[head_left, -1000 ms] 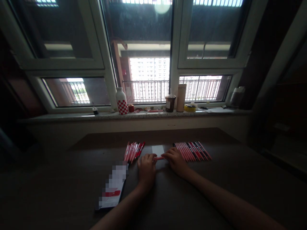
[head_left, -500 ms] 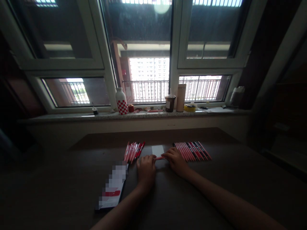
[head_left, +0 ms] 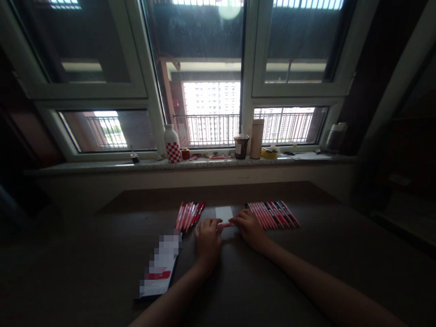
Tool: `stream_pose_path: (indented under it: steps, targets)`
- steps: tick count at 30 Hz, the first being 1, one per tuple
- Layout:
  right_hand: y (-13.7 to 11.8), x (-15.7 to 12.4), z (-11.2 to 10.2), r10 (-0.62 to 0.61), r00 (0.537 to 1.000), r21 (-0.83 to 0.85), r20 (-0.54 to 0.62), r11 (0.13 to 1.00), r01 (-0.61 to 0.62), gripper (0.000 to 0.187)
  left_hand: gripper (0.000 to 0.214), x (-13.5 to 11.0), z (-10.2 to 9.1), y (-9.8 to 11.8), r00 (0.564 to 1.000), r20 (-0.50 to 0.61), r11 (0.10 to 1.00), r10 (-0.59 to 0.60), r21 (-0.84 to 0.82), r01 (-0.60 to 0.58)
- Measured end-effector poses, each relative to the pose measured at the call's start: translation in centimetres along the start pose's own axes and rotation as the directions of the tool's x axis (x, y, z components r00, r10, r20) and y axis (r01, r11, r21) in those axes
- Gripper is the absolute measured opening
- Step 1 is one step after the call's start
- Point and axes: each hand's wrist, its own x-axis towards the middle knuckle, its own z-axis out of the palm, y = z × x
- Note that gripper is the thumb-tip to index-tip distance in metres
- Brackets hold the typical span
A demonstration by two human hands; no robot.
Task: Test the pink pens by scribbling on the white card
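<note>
A pink pen (head_left: 225, 225) lies crosswise between my two hands, over the near end of a small pale sheet (head_left: 224, 212) on the table. My left hand (head_left: 208, 238) pinches the pen's left end. Its right end is between the fingers of my right hand (head_left: 250, 229); the fingertips partly hide both ends. To the right, a row of pink, red and black pens (head_left: 274, 215) lies side by side. A looser group of similar pens (head_left: 190, 215) is on the left, just beyond my left hand.
A flat, dark-edged box or case (head_left: 160, 268) with a blurred top lies left of my left forearm. Along the windowsill (head_left: 146, 164) stand a checkered bottle (head_left: 172, 144), a drink cup (head_left: 241, 146), a beige tumbler (head_left: 256, 140) and a roll of yellow tape (head_left: 270, 153).
My left fingers have shifted slightly on the pen, and its left end has tipped a little. Both hands otherwise stay in place, and the pen groups have not moved.
</note>
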Motion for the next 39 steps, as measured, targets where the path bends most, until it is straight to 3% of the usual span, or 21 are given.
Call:
stream_pose_path:
  steps: [39]
  targets:
    - [0.28,-0.05,0.17,0.003,1.000,-0.007,0.020,1.000,-0.003,0.024,0.026,0.00,0.19,-0.07,1.000,-0.001,1.000,0.003,-0.001,-0.003]
